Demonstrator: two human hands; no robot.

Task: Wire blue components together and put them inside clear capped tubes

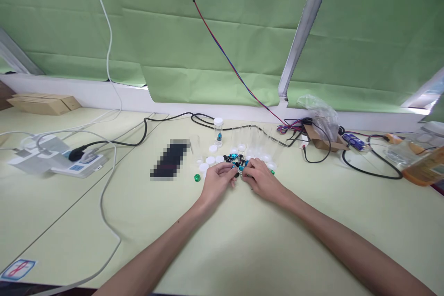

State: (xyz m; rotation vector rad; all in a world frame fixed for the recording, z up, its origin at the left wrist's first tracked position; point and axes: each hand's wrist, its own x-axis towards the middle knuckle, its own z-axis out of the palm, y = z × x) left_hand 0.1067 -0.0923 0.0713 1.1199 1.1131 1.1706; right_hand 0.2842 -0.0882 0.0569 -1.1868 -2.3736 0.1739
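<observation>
My left hand [218, 178] and my right hand [262, 178] meet over a pile of small blue and black parts [233, 156]. Both have fingers bent into a pinch, thumbs facing each other. A tiny blue-and-black piece [240, 168] shows between the fingertips; its kind is too small to make out, and which hand grips it is unclear. White round caps [210, 160] lie left of the pile, with more by my right hand. A green knob-like part [197, 177] sits left of my left hand. Behind stands a capped clear jar [218, 133] with a blue part inside.
Several clear containers [255, 136] stand behind the pile. A pixelated dark rectangle [170, 159] lies to the left. Farther left are a power strip [78, 164] and white cables. An open cardboard box [321, 141], wires and an orange-filled bottle [425, 166] occupy the right.
</observation>
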